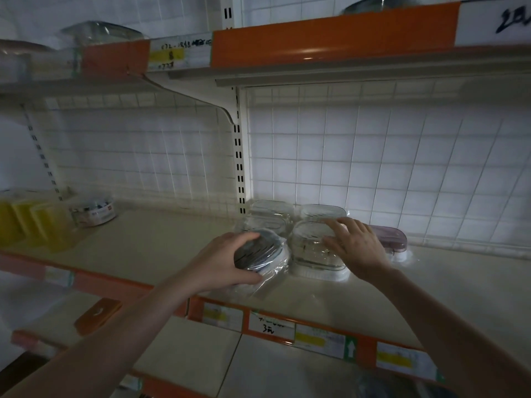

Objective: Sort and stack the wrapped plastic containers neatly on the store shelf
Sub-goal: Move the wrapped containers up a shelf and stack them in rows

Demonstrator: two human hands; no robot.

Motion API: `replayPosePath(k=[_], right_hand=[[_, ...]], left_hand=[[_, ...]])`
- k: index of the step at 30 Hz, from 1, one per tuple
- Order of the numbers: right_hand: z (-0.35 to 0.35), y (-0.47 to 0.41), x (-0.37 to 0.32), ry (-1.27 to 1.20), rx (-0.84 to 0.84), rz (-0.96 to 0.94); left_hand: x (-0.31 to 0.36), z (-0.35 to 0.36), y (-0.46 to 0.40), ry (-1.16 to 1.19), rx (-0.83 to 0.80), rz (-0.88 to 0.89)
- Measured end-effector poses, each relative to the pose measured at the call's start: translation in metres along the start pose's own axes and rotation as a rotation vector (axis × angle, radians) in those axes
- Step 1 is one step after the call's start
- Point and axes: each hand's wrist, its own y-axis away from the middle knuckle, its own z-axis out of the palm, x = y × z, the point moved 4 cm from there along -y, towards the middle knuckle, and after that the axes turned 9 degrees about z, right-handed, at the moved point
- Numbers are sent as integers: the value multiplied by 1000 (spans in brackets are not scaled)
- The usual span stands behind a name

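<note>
Two arms come up from the bottom of the view, one on each side. Both are bare all the way down, with no sleeves showing. The left hand [227, 259] has no ring, no watch and no glove. The right hand [356, 248] is just as bare, with short, plain nails on its fingers.

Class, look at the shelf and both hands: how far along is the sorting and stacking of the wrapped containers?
Done: three clear containers sit grouped by the shelf upright. In hand: the left hand grips a grey-lidded wrapped container beside them, while the right hand rests on the front clear one. Left: the pink container sits apart, and nothing looks stacked yet.
</note>
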Motion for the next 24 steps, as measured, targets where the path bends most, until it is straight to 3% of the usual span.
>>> replayPosePath(k=[10,16,24], right_hand=[[-34,62,68,92,165,264],[-55,110,123,189,109,436],[-90,144,223,183,88,510]], left_hand=[[26,8,-19,29,-38,188],[70,34,-39,-18,-125,294],[170,96,-104,-1,-169,414]])
